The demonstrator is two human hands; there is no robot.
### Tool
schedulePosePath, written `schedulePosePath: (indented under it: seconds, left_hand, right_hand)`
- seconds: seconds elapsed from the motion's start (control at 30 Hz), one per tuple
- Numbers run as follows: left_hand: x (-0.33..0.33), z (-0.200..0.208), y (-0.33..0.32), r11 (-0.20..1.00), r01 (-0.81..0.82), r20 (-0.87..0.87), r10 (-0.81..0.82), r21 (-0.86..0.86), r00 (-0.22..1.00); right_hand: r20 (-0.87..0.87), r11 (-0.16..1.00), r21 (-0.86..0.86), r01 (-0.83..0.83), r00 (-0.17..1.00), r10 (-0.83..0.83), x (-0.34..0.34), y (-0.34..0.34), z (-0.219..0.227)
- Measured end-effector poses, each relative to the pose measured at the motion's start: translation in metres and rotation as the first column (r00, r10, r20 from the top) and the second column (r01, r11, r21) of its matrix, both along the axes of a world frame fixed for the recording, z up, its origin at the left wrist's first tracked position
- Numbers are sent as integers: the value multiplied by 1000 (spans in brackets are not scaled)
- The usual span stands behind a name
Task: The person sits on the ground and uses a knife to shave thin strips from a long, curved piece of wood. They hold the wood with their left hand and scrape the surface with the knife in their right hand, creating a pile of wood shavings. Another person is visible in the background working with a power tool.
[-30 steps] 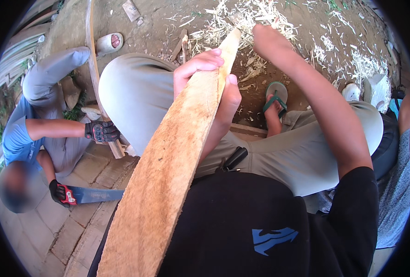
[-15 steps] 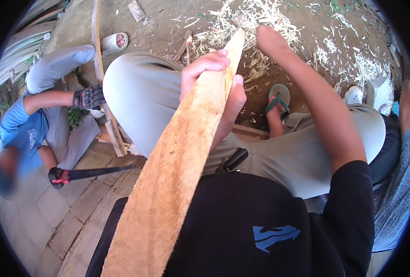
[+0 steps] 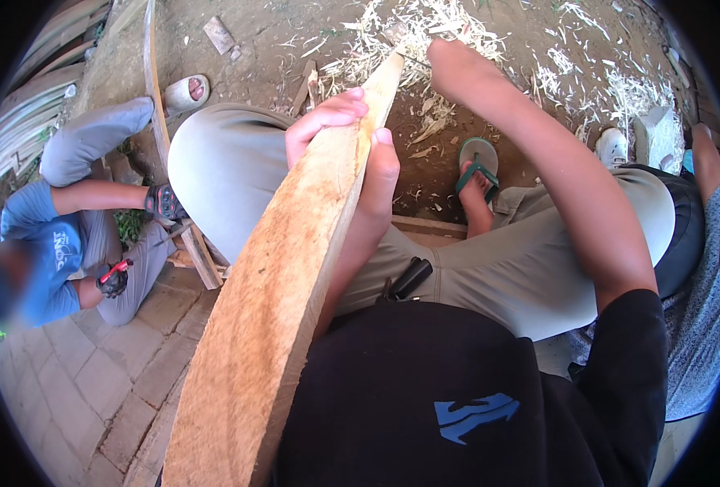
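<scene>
A long, pale wooden board point(image 3: 262, 292) slants from the lower left up to a narrowed tip at the top middle. My left hand point(image 3: 376, 174) is closed around it below the tip, thumb on the right edge and fingers over the left. Beyond the tip, my right hand point(image 3: 461, 71) is in a fist. A thin dark blade point(image 3: 412, 59) shows between this fist and the tip, apparently a knife; its handle is hidden inside the hand.
Wood shavings point(image 3: 368, 40) litter the dirt around the tip. At left, a person in a blue shirt point(image 3: 55, 243) and dark gloves holds a red-handled tool point(image 3: 116, 269) against a wooden strip point(image 3: 155, 89). Someone's grey patterned clothing point(image 3: 692, 325) is close on my right.
The board's tip and both my hands appear slightly further left. The thin blade now shows at the tip. At left, the person's red-handled tool has swung up toward the wooden strip.
</scene>
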State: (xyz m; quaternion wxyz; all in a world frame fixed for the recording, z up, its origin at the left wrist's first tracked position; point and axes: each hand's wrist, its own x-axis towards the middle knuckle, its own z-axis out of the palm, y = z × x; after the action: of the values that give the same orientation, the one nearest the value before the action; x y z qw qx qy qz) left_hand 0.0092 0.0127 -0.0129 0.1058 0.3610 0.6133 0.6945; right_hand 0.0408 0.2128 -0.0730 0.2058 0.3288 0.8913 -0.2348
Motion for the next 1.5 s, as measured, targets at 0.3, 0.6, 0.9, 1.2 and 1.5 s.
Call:
schedulePosePath:
  seconds: [0.3,0.6,0.9,1.2,1.5]
  left_hand:
    - [-9,-5,-8,998,56,-63,-56,-6,996]
    - [-6,-1,0,999,-17,-97,13,-41,995]
    - [4,1,3,989,-101,-145,86,-104,986]
    - [7,-2,4,957,-271,-140,255,-105,957]
    - [-6,3,-9,885,-327,-206,270,-332,940]
  right_hand:
    - [41,993,-43,-106,993,108,0,-27,-89]
    - [144,969,151,-196,974,175,12,-11,-42]
    - [111,967,-184,175,981,-156,12,27,-35]
    - [38,952,-186,243,970,-240,4,-4,-55]
    - [-77,970,-152,188,976,-201,-4,-3,-71]
